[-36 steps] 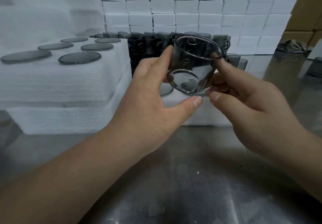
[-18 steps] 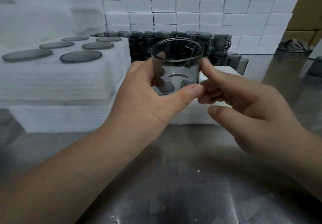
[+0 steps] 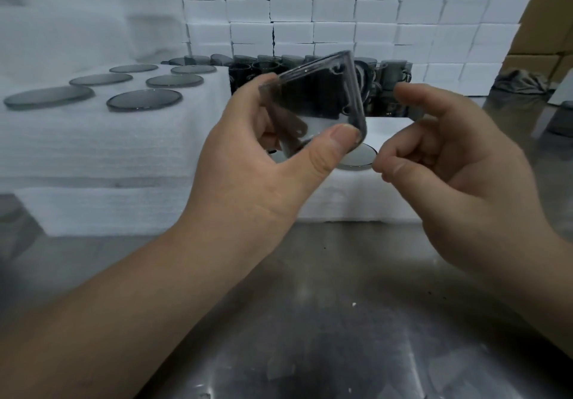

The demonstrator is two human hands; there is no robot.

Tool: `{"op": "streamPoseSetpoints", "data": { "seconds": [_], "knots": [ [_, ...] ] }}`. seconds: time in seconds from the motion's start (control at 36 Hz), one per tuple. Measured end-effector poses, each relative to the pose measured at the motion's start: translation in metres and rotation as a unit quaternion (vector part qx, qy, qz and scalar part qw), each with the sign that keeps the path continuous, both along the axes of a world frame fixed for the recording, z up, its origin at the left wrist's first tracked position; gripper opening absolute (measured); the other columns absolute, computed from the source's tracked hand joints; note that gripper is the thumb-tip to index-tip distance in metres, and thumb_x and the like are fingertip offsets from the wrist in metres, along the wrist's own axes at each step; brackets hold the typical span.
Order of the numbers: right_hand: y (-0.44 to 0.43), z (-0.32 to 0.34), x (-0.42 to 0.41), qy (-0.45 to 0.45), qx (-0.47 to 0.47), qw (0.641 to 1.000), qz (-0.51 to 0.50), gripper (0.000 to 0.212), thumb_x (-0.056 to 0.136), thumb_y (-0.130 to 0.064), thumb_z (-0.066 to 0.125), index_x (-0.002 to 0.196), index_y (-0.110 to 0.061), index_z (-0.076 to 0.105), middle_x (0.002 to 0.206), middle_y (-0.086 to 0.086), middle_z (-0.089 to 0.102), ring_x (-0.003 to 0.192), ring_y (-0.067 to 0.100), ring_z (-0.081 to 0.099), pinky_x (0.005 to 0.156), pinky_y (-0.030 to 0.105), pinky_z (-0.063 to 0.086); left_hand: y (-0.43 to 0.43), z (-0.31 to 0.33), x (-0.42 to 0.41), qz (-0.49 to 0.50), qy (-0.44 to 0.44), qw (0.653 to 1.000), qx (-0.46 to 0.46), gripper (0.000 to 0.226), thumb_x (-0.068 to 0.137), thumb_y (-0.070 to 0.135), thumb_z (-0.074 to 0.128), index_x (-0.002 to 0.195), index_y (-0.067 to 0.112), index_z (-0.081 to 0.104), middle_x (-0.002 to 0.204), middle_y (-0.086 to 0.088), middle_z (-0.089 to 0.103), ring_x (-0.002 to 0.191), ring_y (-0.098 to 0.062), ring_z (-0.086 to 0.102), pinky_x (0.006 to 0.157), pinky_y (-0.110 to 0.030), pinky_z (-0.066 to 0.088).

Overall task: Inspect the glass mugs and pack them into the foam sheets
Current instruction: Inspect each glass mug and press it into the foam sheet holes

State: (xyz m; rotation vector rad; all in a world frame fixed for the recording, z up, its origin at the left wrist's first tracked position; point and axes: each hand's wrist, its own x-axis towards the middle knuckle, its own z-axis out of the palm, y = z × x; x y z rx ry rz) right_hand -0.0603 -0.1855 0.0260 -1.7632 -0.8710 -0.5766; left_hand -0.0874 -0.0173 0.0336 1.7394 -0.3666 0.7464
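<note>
1. Fingers [image 3: 259,90] of the left hand [image 3: 248,169] first: wraps them behind the glass mug [image 3: 319,100], presses the thumb on its near lower edge, and holds it tilted in the air.
2. Hovers the right hand [image 3: 459,169] just right of the glass mug, its fingers [image 3: 412,94] loosely curved, thumb and forefinger apart, gripping nothing and clear of the glass.
3. Below the glass mug: a low foam sheet [image 3: 387,200] on the table [image 3: 310,321], with one seated mug [image 3: 356,159] in a hole. Left of the glass mug: a taller stack of foam sheets [image 3: 93,150] filled with packed mugs [image 3: 144,99]. Behind the glass mug: a row of unpacked mugs [image 3: 390,72] before a wall of white foam blocks [image 3: 310,7].
4. Reads as inspection, with packing of this piece not yet begun.
5. Could slip: relies on one thumb-and-finger pinch across smooth, tilted glass, with no support beneath. Would then drop onto the seated mug or the hard table, probably chipping or breaking glass.
6. Could miss a flaw: looks through grey glass against the dark unpacked mugs behind, poor contrast for fine cracks.
7. Could knock the rim against the right hand on a careless turn, loosening the pinch.
</note>
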Motion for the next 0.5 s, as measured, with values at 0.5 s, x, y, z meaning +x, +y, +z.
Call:
{"op": "streamPoseSetpoints", "data": {
  "seconds": [0.5],
  "knots": [
    [0.001,-0.003,0.001,0.012,-0.010,1.000,0.024,0.047,0.074,-0.031,0.052,0.117,-0.048,0.040,0.078,-0.012,0.063,0.075,0.012,0.061,0.072,0.024,0.047,0.001,-0.004,0.008,-0.046,-0.018,0.993,-0.106,0.048,0.079,0.067,0.030,0.079,0.042,0.071,0.071,0.013,0.070,0.080,-0.004,0.066,0.076,-0.018,0.047]
  ]
}}
